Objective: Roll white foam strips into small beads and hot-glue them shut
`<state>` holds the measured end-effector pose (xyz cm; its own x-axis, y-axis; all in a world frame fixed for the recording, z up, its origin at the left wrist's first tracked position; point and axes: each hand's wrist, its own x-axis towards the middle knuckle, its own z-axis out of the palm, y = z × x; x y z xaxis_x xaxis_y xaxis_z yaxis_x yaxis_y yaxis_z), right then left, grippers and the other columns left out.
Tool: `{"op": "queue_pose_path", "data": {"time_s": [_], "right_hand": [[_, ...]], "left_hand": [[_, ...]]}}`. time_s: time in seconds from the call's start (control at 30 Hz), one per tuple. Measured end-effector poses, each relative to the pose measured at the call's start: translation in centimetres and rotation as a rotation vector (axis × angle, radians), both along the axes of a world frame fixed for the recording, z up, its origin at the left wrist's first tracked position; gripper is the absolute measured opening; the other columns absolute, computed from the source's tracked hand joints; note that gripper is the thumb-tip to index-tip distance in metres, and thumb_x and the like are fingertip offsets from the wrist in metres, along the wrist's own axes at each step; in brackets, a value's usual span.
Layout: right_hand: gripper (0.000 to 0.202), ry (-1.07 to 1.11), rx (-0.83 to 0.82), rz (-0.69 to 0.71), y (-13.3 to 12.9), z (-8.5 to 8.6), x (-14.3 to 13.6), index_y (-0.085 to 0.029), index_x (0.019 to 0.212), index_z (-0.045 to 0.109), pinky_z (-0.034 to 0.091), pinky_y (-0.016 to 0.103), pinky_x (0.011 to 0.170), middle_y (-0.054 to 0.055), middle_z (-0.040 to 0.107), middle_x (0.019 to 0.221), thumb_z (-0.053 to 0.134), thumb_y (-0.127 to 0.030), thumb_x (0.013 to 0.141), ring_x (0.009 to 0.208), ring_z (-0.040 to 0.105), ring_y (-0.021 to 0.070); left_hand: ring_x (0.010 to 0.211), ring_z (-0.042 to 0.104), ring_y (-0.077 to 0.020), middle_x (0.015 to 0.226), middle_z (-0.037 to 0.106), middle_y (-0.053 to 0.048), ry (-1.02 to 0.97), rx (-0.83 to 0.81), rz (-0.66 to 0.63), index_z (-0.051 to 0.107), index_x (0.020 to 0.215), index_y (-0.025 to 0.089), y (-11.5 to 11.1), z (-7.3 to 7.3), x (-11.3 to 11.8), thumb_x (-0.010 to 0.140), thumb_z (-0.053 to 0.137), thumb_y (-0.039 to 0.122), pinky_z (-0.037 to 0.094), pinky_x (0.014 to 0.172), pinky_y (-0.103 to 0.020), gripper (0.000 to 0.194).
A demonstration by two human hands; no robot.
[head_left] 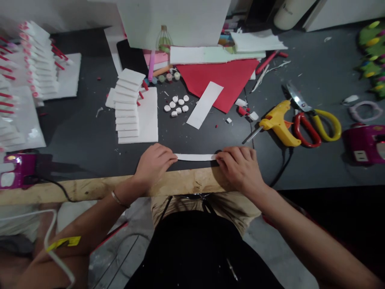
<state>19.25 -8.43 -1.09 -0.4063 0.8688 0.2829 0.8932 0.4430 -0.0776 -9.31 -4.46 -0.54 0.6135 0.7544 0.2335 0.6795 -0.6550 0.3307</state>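
Observation:
A narrow white strip (197,157) stretches level between my two hands, close to the table's front edge. My left hand (155,162) pinches its left end and my right hand (239,162) pinches the other. Whether the strip is paper or thin foam I cannot tell. Beyond it lie a wider white strip (204,105), partly over a red sheet (224,80), and several small white round pieces (179,102). Left of these, stepped white pieces (128,108) with red sticks rest on a white square (148,120).
To the right lie a yellow glue gun (279,122) and scissors (311,116) with red and yellow handles. More white stepped pieces (40,66) stand at far left. Purple power strips (365,144) sit at both sides, with a cord along the left edge. A wooden strip (192,180) borders the front.

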Motion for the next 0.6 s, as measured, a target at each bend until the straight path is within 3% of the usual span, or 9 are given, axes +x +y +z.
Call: {"op": "queue_pose_path", "data": {"time_s": [0.13, 0.37, 0.6], "right_hand": [[0.014, 0.057, -0.036, -0.073, -0.3, -0.2, -0.2, -0.022, 0.094, 0.067, 0.035, 0.040, 0.081, 0.009, 0.066, 0.100, 0.053, -0.026, 0.095, 0.092, 0.050, 0.0245], [0.014, 0.115, -0.071, -0.140, -0.3, -0.7, -0.1, -0.021, 0.089, 0.065, 0.036, 0.039, 0.079, 0.010, 0.063, 0.102, 0.055, -0.029, 0.095, 0.091, 0.049, 0.0251], [0.012, 0.215, -0.174, -0.145, 0.4, 0.2, 0.4, -0.021, 0.083, 0.065, 0.034, 0.042, 0.082, 0.010, 0.062, 0.103, 0.060, -0.029, 0.090, 0.094, 0.049, 0.0269]], "left_hand": [[0.079, 0.059, -0.0178, 0.080, 0.067, -0.005, -0.095, -0.116, 0.040, 0.067, 0.084, 0.018, 0.4, 0.3, -0.1, 0.097, 0.054, 0.031, 0.047, 0.072, -0.033, 0.022], [0.082, 0.057, -0.0186, 0.083, 0.065, -0.005, -0.089, -0.153, 0.068, 0.064, 0.084, 0.018, 0.4, 0.3, 0.0, 0.096, 0.054, 0.026, 0.045, 0.075, -0.035, 0.017], [0.075, 0.054, -0.0171, 0.075, 0.061, -0.002, -0.044, -0.265, 0.113, 0.058, 0.073, 0.018, 0.9, 1.1, 0.6, 0.090, 0.058, 0.023, 0.042, 0.072, -0.033, 0.018]]}}
